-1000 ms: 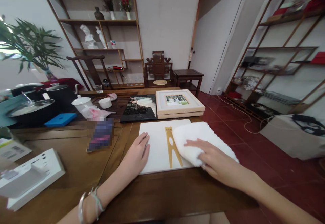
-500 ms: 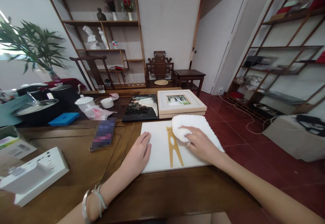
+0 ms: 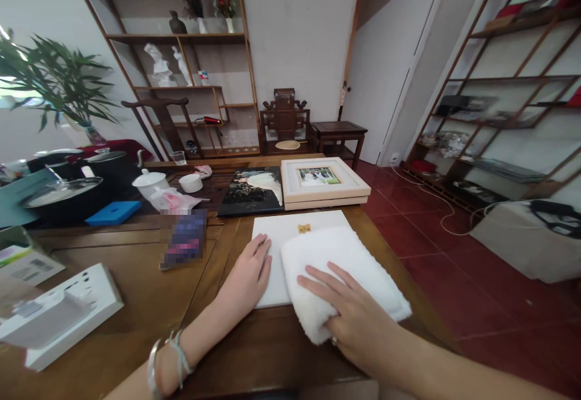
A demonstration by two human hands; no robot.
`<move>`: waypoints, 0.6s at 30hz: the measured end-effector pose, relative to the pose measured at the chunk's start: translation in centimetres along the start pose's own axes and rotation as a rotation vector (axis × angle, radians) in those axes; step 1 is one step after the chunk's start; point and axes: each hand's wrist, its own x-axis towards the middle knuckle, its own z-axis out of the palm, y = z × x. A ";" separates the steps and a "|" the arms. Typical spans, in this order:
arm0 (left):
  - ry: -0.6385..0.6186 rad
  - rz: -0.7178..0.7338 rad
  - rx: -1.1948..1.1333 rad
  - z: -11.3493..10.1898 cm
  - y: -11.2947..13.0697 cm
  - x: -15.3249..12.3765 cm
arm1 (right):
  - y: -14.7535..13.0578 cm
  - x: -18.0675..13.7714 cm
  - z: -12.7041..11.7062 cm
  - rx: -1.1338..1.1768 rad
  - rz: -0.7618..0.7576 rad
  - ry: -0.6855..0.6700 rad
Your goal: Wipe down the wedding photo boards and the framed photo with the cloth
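Note:
A flat white board [image 3: 272, 249] lies on the wooden table in front of me. My left hand [image 3: 249, 270] rests flat on its left edge, fingers stretched out and holding nothing. Over the board's right and lower part lies a folded white towel [image 3: 313, 261], its lower end hanging past the near edge of the board. My right hand [image 3: 349, 309] grips this towel, with fingers spread on top and the thumb at its lower fold. Only the tip of a gold-coloured stand leg [image 3: 304, 229] shows above the towel; the rest is covered.
Behind the board are a dark photo panel [image 3: 252, 191] and a light picture frame [image 3: 324, 197]. To the left stand a white box [image 3: 77, 321], a blue box [image 3: 113, 212], a lidded pan [image 3: 68, 191] and a white teapot [image 3: 149, 183]. Red floor tiles lie to the right.
My right hand has pulled the towel down toward me and slightly left, over the gold-coloured leg. The towel now covers most of it. My left hand has stayed in place.

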 end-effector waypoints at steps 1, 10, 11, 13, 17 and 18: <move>0.010 0.005 -0.004 0.0 0.0 0.0 | 0.1 0.1 0.0 0.005 0.003 -0.003; 0.021 0.016 -0.015 0.2 -0.2 0.0 | 5.3 7.2 0.7 -0.017 0.178 -0.047; 0.016 0.017 -0.010 0.1 -0.2 0.1 | 5.4 7.8 0.7 -0.030 0.174 -0.056; 0.010 0.020 -0.008 0.0 -0.2 0.1 | 5.0 8.5 0.8 -0.056 0.140 -0.068; -0.006 0.028 -0.030 -0.2 -0.3 0.1 | 2.1 7.8 0.7 -0.129 0.012 -0.095; -0.010 0.025 -0.039 -0.3 -0.3 0.0 | 1.1 7.2 0.7 -0.147 -0.010 -0.095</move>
